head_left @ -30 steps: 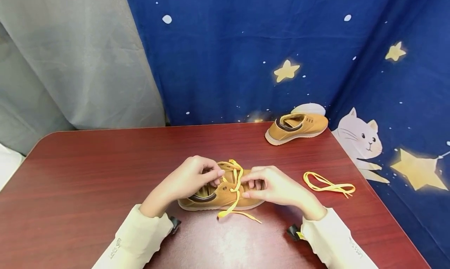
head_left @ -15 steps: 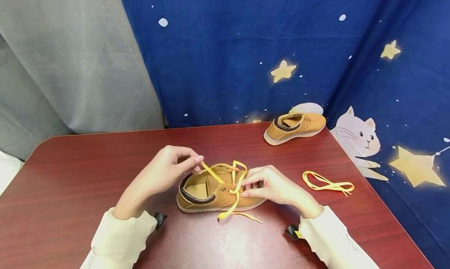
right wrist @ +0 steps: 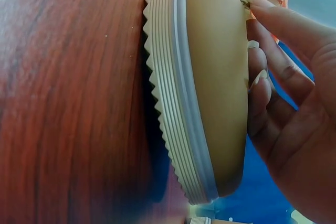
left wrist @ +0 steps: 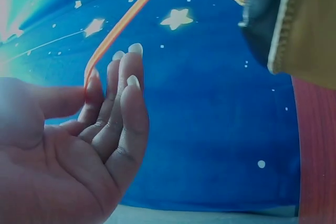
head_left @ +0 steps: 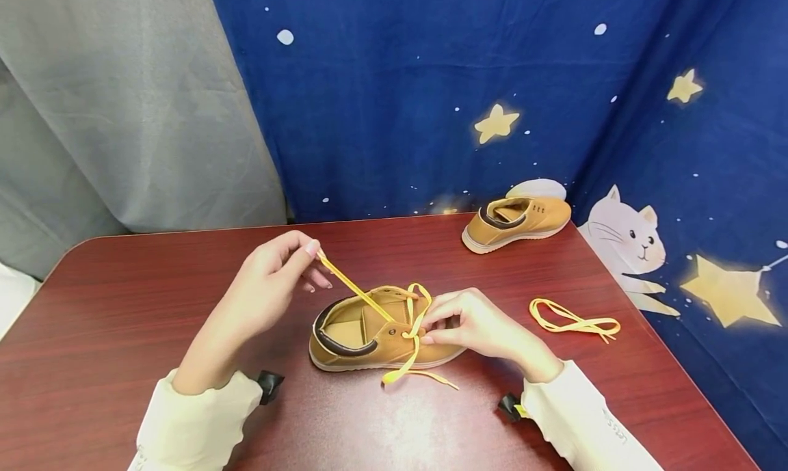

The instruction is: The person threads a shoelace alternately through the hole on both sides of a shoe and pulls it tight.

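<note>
A tan shoe (head_left: 384, 353) with a dark collar lies sole-down on the table, toe to the right. Between thumb and index finger, my left hand (head_left: 265, 286) pinches the end of a yellow shoelace (head_left: 352, 285), stretched taut up and left from the shoe's eyelets. The left wrist view shows the same shoelace (left wrist: 131, 18) running from the pinch, other fingers loosely bent. My right hand (head_left: 477, 326) holds the front of the shoe; in the right wrist view its thumb presses near the seam and its fingers curl against the toe (right wrist: 218, 108). The lace's other end trails onto the table.
A second tan shoe (head_left: 517, 223), without a lace, stands at the table's back right. A folded yellow shoelace (head_left: 572, 324) lies right of my right hand. The dark red table (head_left: 154, 307) ends at a blue star-patterned curtain (head_left: 394, 102) behind.
My left hand has moved from the shoe's opening up and to the left, drawing a length of lace out of the shoe. The right hand has stayed on the shoe's front.
</note>
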